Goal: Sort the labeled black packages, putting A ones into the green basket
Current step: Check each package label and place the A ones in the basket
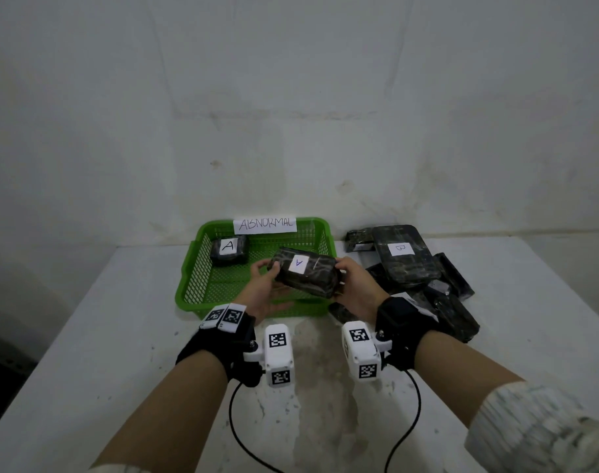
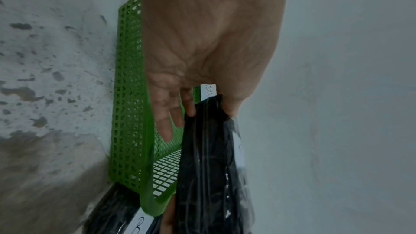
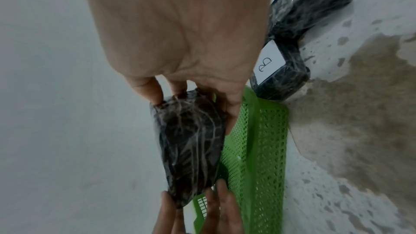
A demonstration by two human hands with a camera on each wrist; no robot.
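Two hands hold one black package marked A (image 1: 304,276) above the green basket (image 1: 202,268). The left hand (image 1: 265,291) pinches its left end between thumb and curled fingers (image 2: 188,106); the right hand (image 1: 354,285) grips the right end, fingers (image 3: 148,86) wrapped over the edge. Its long axis runs left to right between the palms, label facing up. Another A package (image 1: 229,250) lies in the basket's far left corner. A pile of black packages (image 1: 427,278) sits to the right.

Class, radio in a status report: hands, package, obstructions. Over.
Left hand and right hand grip A package above green basket. One A package inside. Nothing blocking.
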